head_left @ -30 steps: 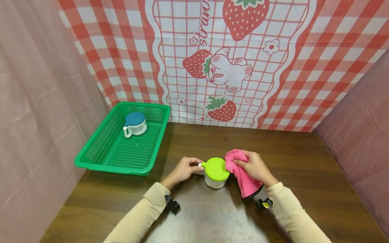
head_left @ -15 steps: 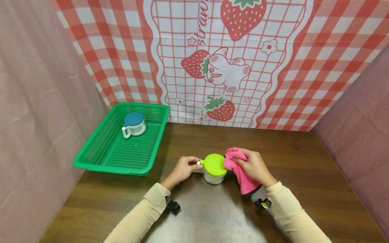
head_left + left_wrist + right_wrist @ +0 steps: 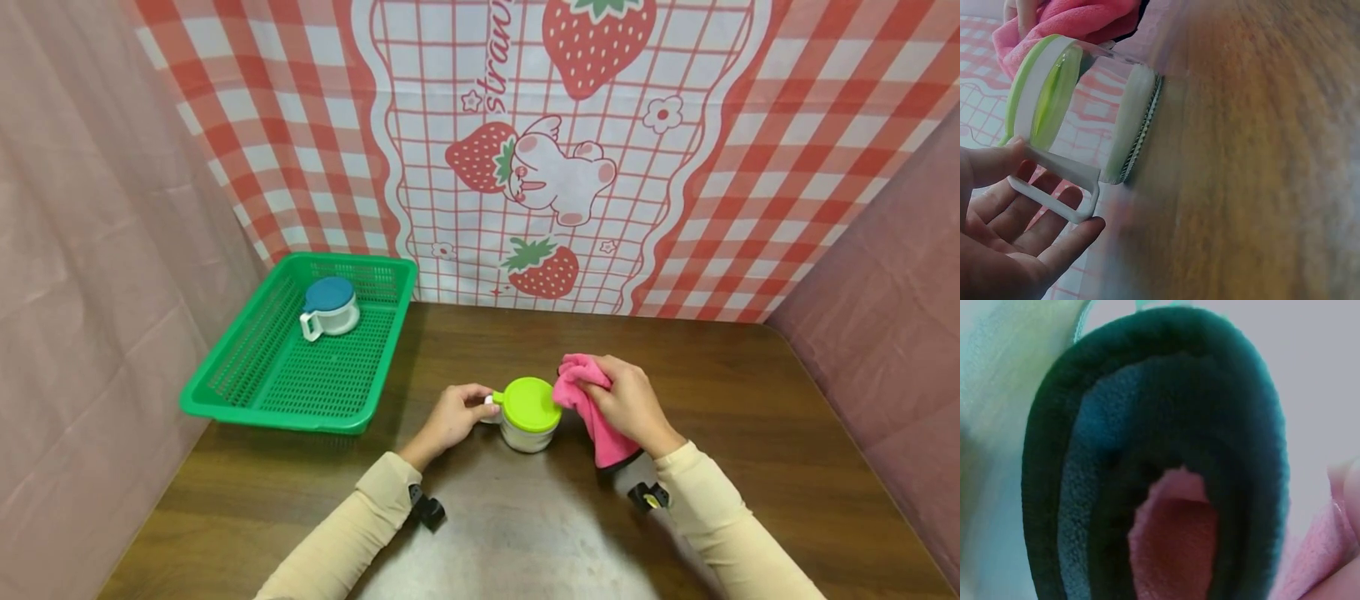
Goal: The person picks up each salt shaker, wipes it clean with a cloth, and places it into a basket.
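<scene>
A clear jar (image 3: 527, 438) with a white handle and a lime-green lid (image 3: 532, 404) stands upright on the table. My left hand (image 3: 452, 418) pinches its handle (image 3: 1063, 178) from the left, thumb on top and fingers beneath in the left wrist view. On the other side, my right hand (image 3: 628, 402) grips a bunched pink cloth (image 3: 600, 417) with dark edging. The cloth's near end meets the right rim of the lid; whether it presses there I cannot tell. In the right wrist view the cloth's folded dark edge (image 3: 1263, 444) hides most of the jar.
At the left stands a green plastic basket (image 3: 378, 379) with perforated sides. Inside it sits a similar jar (image 3: 339, 320) with a blue lid and white handle. A checked strawberry-print cloth (image 3: 555, 167) hangs behind the wooden table (image 3: 757, 433), and pink curtains flank both sides.
The jar has shifted slightly away from me, its handle still in my left hand. My right hand and the pink cloth have moved a little up and away along the lid's right edge.
</scene>
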A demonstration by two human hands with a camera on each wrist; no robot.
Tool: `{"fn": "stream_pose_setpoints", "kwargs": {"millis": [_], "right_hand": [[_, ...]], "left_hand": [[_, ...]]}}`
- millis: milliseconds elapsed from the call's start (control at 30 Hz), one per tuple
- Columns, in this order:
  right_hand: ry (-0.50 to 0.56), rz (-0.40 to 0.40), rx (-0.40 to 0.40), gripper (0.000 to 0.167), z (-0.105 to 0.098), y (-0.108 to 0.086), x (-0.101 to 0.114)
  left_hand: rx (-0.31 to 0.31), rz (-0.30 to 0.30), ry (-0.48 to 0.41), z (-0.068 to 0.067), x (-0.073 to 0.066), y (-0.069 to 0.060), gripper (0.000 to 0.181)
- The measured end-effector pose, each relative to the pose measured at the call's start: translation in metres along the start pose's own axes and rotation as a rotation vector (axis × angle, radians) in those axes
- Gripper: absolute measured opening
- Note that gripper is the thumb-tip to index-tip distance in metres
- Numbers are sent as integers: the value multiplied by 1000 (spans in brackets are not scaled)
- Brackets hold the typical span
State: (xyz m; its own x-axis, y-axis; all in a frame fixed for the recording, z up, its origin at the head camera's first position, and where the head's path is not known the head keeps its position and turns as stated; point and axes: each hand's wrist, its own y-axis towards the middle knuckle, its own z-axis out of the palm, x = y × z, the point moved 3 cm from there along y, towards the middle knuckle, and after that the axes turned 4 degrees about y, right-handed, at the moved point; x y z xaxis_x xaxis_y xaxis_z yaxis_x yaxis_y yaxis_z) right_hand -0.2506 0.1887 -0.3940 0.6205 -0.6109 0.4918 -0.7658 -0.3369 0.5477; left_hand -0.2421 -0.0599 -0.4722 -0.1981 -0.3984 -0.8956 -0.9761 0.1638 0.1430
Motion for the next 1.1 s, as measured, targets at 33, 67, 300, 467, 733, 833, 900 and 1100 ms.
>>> {"fn": "stream_pose_setpoints", "kwargs": {"millis": [33, 67, 300, 467, 733, 833, 900, 1100], "right_hand": [[-2, -2, 0, 28, 0, 1, 0], [-11, -9, -2, 28, -1, 1, 1], [-107, -75, -19, 26, -3, 6, 9], [-167, -162, -51, 33, -3, 8, 16], [-228, -271, -40, 39, 1, 14, 25], [-255, -317, -26, 41, 4, 17, 27], [-271, -352, -27, 41, 6, 19, 29], [-348, -455, -31, 37, 17, 26, 30]], "left_hand": [[2, 1, -9, 0, 0, 0, 20], [2, -1, -18, 1, 0, 0, 21], [-33, -16, -31, 1, -1, 0, 22], [-67, -30, -6, 1, -1, 1, 23], [-100, -45, 6, 1, -1, 4, 24], [-107, -51, 16, 1, -1, 5, 25], [-107, -61, 14, 0, -1, 6, 25], [-102, -73, 6, 1, -1, 6, 25]]}}
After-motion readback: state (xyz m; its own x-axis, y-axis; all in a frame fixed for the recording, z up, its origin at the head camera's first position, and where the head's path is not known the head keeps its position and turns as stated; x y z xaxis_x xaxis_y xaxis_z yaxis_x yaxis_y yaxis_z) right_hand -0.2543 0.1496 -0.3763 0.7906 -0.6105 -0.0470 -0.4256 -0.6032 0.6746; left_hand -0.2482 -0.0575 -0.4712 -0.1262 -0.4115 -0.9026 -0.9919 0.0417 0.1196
